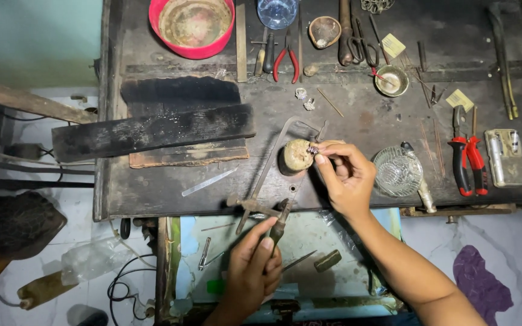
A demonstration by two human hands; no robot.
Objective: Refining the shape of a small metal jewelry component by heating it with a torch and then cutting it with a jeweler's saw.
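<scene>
Head view, looking straight down on a dark, cluttered counter [364, 121]. The right hand [347, 175] pinches a tiny metal piece [312, 148] between thumb and forefinger, pressed against the top of a round wooden peg [297, 156] at the counter's front edge. The left hand [255, 268] sits lower, clenched around the handle of a small saw [273, 175], its frame reaching up and curving over toward the peg.

Where does the piece sit? Right at the fingertips [321, 158] of the right hand, touching them, with the saw frame's far end just beside it. That's tight!

And that's the risk as I read it: the blade runs very near those fingertips, so a slip or a sudden jump could nick them. The piece is so small that a loosened pinch could let it spin or skip off the peg, down into the open drawer [309, 241] below or onto the floor. Forcing or twisting the frame could likely snap a thin blade.

Off to the right, a glass bowl [397, 172] and red-handled pliers [466, 160] lie well apart from the action.
</scene>
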